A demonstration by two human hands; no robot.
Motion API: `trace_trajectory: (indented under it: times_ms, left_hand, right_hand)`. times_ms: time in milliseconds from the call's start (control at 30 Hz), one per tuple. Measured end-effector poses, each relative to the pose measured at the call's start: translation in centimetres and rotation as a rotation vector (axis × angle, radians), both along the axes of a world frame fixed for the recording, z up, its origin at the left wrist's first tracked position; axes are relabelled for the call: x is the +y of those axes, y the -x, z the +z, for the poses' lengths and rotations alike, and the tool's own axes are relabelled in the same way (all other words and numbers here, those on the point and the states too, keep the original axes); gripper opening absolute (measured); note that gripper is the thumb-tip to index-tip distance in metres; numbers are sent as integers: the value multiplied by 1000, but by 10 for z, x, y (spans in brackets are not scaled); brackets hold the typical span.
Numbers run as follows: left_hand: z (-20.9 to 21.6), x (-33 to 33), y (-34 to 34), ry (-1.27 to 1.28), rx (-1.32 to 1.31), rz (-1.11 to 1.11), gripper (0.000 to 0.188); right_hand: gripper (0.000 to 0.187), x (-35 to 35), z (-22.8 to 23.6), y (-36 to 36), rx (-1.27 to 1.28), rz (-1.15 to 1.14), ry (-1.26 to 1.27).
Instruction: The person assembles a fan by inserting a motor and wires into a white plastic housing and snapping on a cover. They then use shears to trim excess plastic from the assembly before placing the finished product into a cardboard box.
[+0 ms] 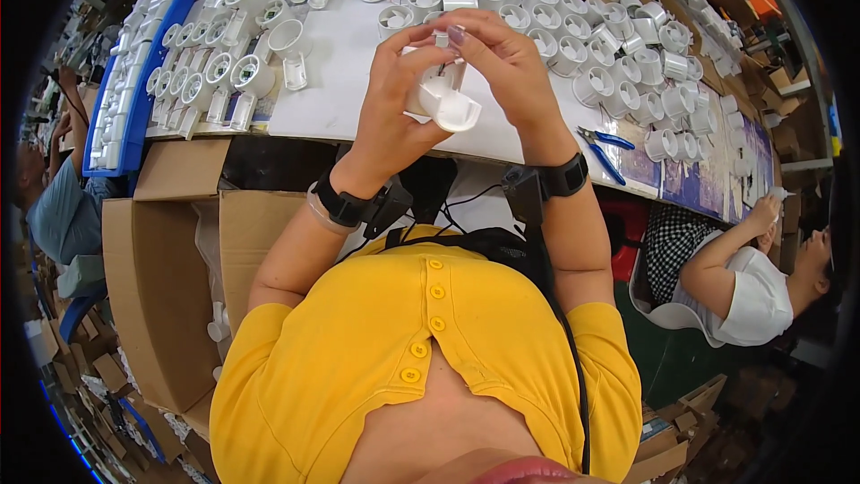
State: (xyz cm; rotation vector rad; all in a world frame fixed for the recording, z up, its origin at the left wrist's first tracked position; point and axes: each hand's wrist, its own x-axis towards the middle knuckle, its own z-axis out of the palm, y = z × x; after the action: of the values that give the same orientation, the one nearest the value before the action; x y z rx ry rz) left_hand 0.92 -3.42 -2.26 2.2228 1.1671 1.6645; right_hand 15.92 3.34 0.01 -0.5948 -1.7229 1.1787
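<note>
Over the white table my left hand (394, 94) is closed round a white plastic housing (451, 106) with a scoop-like end pointing toward me. At the housing's far end, my right hand (506, 63) pinches a small white piece (442, 38) between thumb and fingers, touching the left fingertips. Whether that piece is joined to the housing I cannot tell. Just beyond and to the right of my hands stand rows of white plastic cups (545, 16) with fan-like blades inside. White housings with handle parts (253, 74) and green boards inside lie at the left.
A blue tray (134, 121) of white parts stands at the far left. Blue-handled cutters (609, 148) lie near the table's right front edge. An open cardboard box (148, 296) stands left of me. A person (743, 282) sits at the right, another person (63, 206) at the left.
</note>
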Motion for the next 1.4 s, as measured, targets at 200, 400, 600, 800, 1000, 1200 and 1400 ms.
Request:
trace_trajectory:
  times_ms: [200,400,600,800,1000,1200,1400]
  left_hand:
    - [0,-1,3,121,-111,-56,59]
    - [-1,-3,2,88,-85,-33,64]
    - [-4,-8,-3,307,-347,-91,67]
    - [-1,-5,0,121,-96,7,65]
    - [-7,-2,-1,107,-152,7,66]
    - [8,-7,0,258,-477,-148,65]
    - [14,2,-5,28,-490,-228,64]
  right_hand:
    - [20,-7,19,-13,-6,-5,-375]
    - [16,-5,21,-6,-137,-9,-543]
    - [9,-10,20,4,-200,-32,-615]
    - [5,-20,7,16,63,-146,-374]
    - [6,-19,7,15,67,-118,-317]
    - [14,-9,24,10,168,99,-106]
    - [18,-30,16,24,281,173,17]
